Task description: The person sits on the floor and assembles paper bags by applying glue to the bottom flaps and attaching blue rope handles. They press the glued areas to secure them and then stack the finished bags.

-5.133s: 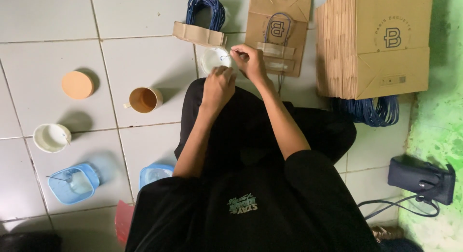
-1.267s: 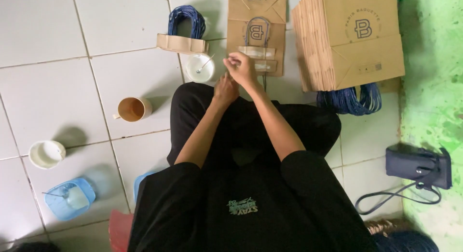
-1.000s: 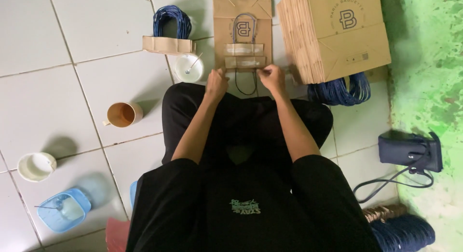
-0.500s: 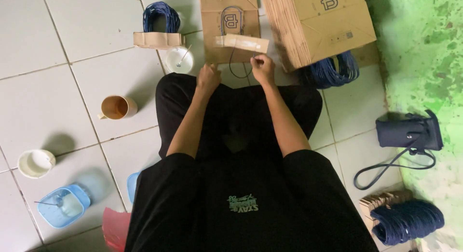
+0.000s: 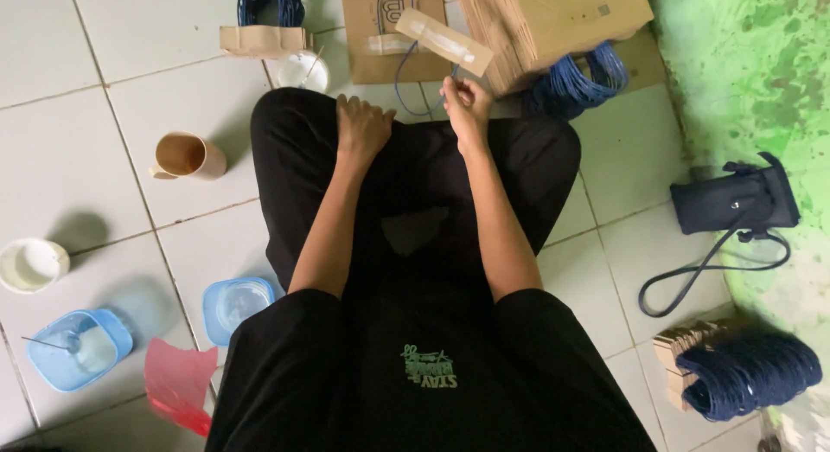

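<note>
I sit cross-legged on a tiled floor in black clothes. My right hand [image 5: 467, 102] pinches a blue cord [image 5: 413, 87] that runs up to a brown paper strip [image 5: 445, 41]. The strip hangs tilted over a flat brown paper bag [image 5: 373, 45] lying in front of my knees. My left hand [image 5: 363, 128] rests on my left knee with the fingers loosely spread and nothing in it. A small white bowl [image 5: 303, 71] with a stick in it sits just left of the bag.
A stack of brown paper bags [image 5: 553, 15] stands at the far right, with blue cords [image 5: 575, 84] beside it. More strips [image 5: 259, 39] lie far left. A tan mug [image 5: 186, 155], white bowl [image 5: 30, 263], two blue tubs [image 5: 78, 348] [image 5: 235, 301], a red sheet [image 5: 177, 383], a dark handbag [image 5: 735, 201] and a cord bundle [image 5: 743, 370] surround me.
Both hands were at the strip on the bag. My left hand has dropped back onto my knee, and my right hand has drawn the cord and strip toward me.
</note>
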